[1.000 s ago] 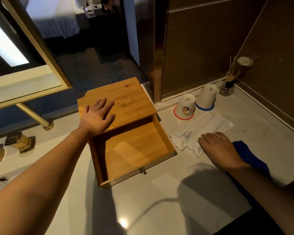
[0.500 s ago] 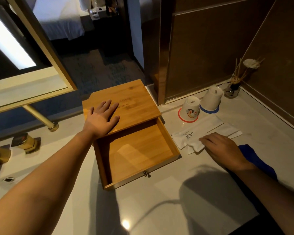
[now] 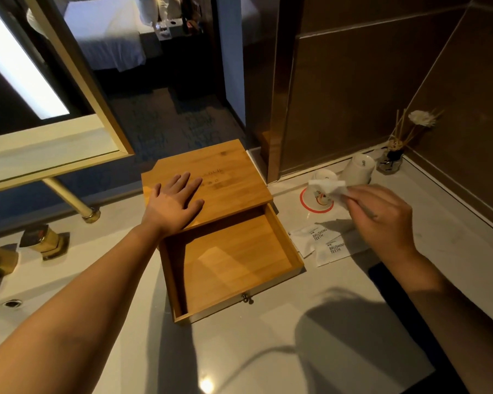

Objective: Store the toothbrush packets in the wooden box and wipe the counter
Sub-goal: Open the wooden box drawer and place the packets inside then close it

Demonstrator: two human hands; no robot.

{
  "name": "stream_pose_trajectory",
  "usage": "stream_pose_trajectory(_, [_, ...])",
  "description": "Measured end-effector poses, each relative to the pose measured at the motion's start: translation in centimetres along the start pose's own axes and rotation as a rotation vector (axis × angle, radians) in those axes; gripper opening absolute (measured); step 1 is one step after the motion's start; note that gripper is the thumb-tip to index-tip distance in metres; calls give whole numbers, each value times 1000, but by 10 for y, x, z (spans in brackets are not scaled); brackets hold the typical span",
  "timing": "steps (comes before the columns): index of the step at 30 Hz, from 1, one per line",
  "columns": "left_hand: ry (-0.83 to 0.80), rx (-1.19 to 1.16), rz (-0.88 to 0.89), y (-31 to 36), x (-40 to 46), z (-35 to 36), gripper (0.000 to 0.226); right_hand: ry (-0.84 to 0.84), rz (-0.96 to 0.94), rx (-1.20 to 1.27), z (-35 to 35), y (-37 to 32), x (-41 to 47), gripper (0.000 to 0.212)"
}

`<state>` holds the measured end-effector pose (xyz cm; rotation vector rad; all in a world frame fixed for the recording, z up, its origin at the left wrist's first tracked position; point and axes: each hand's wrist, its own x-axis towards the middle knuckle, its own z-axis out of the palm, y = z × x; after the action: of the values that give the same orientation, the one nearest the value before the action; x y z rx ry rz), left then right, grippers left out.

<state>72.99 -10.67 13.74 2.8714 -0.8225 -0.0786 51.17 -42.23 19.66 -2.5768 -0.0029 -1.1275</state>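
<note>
Toothbrush packet pinched in right hand (lifted) | left hand flat, open on wooden box

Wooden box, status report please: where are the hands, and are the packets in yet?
Left hand flat on box lid. Right hand lifting one packet. Two packets on counter. Drawer open, empty; path clear.

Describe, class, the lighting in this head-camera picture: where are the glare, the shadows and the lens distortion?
Head view: a bright glare spot sits on the counter near the bottom edge; dark arm shadows fall across it below the right hand; a lit patch shows inside the open drawer; the wide lens bends the mirror frame; the held packet looks slightly blurred.
</note>
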Motion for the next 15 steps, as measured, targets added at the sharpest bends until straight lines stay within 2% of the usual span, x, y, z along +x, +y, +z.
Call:
stream_pose_trajectory(4, [6,-5,2,1,-1,-1,64,8,-325,54,7,-63,18,21])
stream_pose_trajectory(8, [13,-4,-6,3,-3,-2,60,-183,-569,171,50,-120,4,16])
stream_pose_trajectory(11, [11,-16,-1,3,-2,-2,60,-375,-667,141,83,-139,-12,16])
stream_pose_trajectory(15, [15,-24,-7,2,-2,-2,58,-494,-617,85,116,-153,-19,13])
